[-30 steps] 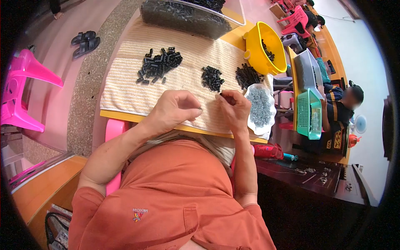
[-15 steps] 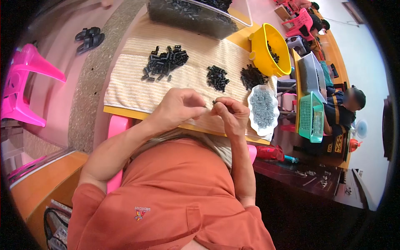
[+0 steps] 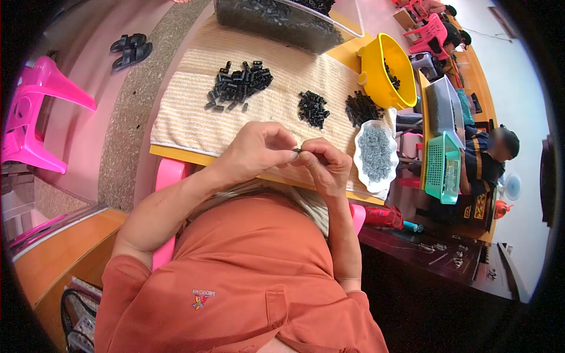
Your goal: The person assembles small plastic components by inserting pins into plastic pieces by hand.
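Close to the towel's near edge, my left hand (image 3: 259,148) and my right hand (image 3: 326,165) meet at the fingertips. A tiny dark part (image 3: 297,150) shows between them, pinched by both hands; its exact shape is too small to make out. Beyond the hands, a pile of black tube-like plastic pieces (image 3: 239,84) lies on the striped towel (image 3: 182,112). Two smaller piles of black parts, one in the middle (image 3: 313,109) and one farther right (image 3: 363,109), lie nearby. Beside my right hand stands a white scalloped dish (image 3: 360,173) full of small clear or grey pieces.
A clear bin (image 3: 276,29) of black parts stands at the table's far side. To its right is a yellow tub (image 3: 371,73) with black pieces inside. A green basket (image 3: 438,176) and a seated person (image 3: 485,156) are at the right. A pink stool (image 3: 44,106) stands left.
My hands have come together: the left fingertips now touch the dark part that my right hand held alone, with a small gap between the hands. The view has shifted slightly.
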The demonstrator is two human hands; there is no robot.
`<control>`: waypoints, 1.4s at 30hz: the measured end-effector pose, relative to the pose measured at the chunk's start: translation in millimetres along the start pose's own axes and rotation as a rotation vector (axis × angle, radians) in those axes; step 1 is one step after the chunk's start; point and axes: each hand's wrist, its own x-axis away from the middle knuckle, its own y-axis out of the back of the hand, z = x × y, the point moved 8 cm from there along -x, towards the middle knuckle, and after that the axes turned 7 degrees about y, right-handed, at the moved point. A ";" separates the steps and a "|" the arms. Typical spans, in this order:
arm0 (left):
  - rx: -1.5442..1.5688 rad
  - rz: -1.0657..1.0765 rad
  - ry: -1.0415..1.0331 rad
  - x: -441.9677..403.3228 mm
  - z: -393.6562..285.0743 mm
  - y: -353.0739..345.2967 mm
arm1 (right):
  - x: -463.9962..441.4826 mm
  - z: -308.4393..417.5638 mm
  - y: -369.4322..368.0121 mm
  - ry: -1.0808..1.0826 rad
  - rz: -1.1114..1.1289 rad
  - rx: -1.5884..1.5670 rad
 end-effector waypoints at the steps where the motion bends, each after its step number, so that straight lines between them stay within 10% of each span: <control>1: 0.002 0.001 0.001 0.0 0.6 0.1 | -0.2 1.0 -0.6 -0.005 0.006 0.004; 42: 0.079 0.060 0.090 1.6 2.5 -3.1 | -2.6 10.6 -1.9 -0.043 0.279 0.163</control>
